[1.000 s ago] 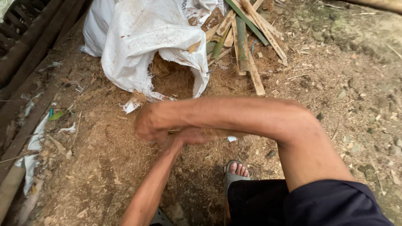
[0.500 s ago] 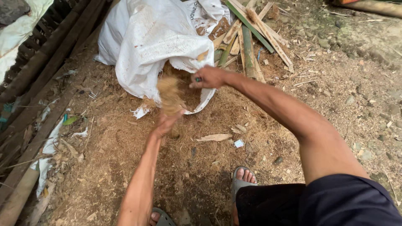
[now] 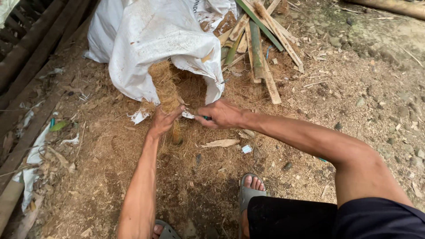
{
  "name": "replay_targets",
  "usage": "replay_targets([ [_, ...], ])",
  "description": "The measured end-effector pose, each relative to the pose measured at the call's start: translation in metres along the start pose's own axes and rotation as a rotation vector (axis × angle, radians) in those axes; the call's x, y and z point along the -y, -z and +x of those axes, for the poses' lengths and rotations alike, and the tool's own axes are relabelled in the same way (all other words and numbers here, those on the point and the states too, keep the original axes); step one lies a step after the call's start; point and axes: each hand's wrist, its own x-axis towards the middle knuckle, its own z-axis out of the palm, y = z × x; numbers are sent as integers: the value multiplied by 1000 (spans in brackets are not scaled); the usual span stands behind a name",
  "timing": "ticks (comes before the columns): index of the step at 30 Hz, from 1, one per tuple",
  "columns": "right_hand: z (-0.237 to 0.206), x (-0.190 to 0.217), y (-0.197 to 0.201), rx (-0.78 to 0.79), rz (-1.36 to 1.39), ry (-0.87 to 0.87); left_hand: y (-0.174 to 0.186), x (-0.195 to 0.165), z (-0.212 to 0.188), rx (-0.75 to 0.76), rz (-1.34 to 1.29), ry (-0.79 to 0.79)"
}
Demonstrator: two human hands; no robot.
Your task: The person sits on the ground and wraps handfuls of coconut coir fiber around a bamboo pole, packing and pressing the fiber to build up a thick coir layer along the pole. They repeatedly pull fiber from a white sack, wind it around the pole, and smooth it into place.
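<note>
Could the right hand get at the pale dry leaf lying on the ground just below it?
Probably yes: the pale dry leaf lies uncovered just below the right hand. That hand, though, grips a small blade-like tool, so its fingers are occupied.

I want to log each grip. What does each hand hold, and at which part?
The left hand grips a bundle of brown fibre at its lower part. The right hand holds a small tool by its handle; its kind cannot be told.

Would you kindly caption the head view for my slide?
Left hand grips a coir bundle from a white sack; right hand holds a small tool.
</note>
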Motion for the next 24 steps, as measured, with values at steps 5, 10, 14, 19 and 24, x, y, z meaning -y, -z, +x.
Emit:
replay_targets([
  [5, 25, 49, -11, 305, 248, -469, -13, 1, 2, -2, -145, -84],
  [10, 69, 83, -20, 812, -450, -222, -30, -6, -2, 0, -162, -53],
  [14, 98, 95, -10, 923, -798, 135, -47, 1, -27, 153, -73, -21],
  [19, 136, 126, 13, 1166, -751, 352, -52, 19, -54, 290, 66, -14],
  [24, 167, 118, 17, 1350, -440, 177, -69, 22, -49, 501, 231, -2],
])
